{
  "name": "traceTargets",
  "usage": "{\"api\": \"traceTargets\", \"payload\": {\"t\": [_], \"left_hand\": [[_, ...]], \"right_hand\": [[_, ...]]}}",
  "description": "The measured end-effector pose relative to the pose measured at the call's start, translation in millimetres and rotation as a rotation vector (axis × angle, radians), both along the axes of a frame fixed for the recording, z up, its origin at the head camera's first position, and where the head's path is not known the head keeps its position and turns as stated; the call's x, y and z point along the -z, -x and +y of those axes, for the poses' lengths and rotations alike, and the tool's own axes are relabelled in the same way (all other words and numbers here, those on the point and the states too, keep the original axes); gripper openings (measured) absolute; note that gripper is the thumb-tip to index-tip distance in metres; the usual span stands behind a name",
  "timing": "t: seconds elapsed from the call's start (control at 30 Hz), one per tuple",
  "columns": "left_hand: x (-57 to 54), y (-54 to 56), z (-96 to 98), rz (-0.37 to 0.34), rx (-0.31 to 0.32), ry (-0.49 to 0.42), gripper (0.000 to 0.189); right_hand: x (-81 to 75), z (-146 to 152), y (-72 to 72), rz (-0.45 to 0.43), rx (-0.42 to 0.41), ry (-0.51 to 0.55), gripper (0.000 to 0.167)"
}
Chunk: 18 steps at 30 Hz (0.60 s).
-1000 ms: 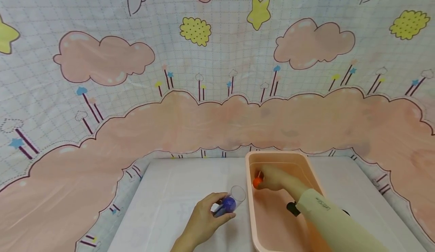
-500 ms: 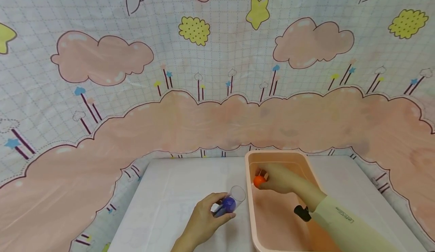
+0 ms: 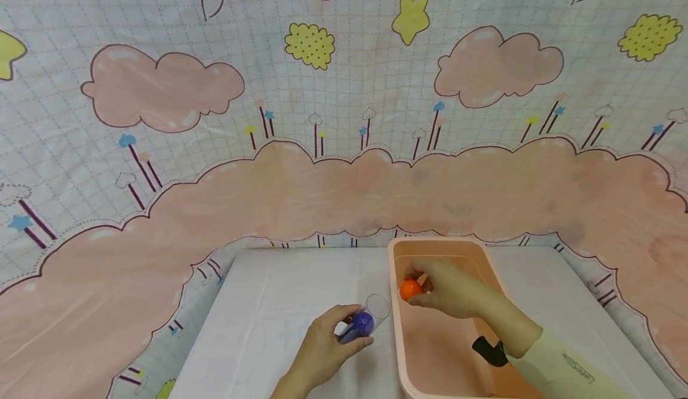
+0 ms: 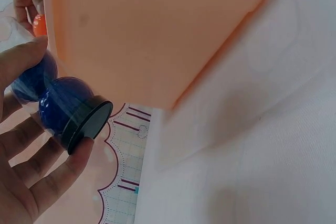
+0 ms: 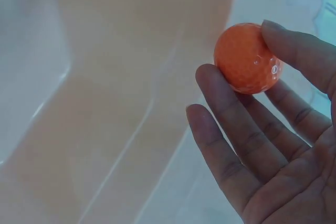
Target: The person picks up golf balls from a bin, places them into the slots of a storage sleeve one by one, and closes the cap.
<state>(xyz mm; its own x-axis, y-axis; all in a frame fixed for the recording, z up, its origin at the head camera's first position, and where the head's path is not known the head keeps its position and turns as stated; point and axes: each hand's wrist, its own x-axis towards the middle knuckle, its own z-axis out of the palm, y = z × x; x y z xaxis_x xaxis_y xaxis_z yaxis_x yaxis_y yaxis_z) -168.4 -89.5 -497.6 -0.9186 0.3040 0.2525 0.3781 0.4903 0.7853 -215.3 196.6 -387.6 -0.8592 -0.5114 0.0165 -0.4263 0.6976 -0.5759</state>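
My left hand (image 3: 325, 345) grips a clear tube (image 3: 378, 307) at an angle just left of the plastic tub. Two blue balls (image 4: 65, 103) sit one behind the other inside it, and a dark cap (image 4: 92, 123) closes the end nearer my palm. Over the left part of the tub, my right hand (image 3: 451, 287) pinches an orange golf ball (image 5: 247, 59) between thumb and fingers. The ball is apart from the tube's open-looking far rim. In the left wrist view the tub wall partly hides the golf ball (image 4: 40, 24).
The peach tub (image 3: 399, 351) stands on a white-covered table (image 3: 258, 303), its left wall between my two hands. A black strap-like thing (image 3: 490, 351) shows at my right wrist, by the sleeve. Behind the table hangs a cloth printed with clouds (image 3: 344, 196).
My right wrist and forearm have swung to the right and nearer, showing more of the orange golf ball, which has shifted slightly right. The left hand and tube have stayed almost still.
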Motion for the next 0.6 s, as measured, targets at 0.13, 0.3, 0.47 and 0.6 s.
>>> {"api": "traceTargets", "payload": {"t": [0.13,0.3,0.47,0.6], "left_hand": [[-0.7,-0.5,-0.2,-0.016,-0.002,0.006,0.054],[-1.2,-0.9,0.3,-0.024,0.004,0.006,0.054],[-0.4,-1.5,0.7,-0.016,0.003,0.013,0.053],[-0.8,-2.4,0.6,-0.036,-0.004,0.014,0.054]], "right_hand": [[-6.6,-4.2,-8.7,0.014,0.005,0.007,0.029],[-11.0,-9.2,-18.6,0.055,-0.006,0.031,0.033],[-12.2,-12.7,-25.4,0.065,0.000,0.052,0.037],[-13.4,-15.8,-28.8,0.054,-0.008,0.086,0.038]]}}
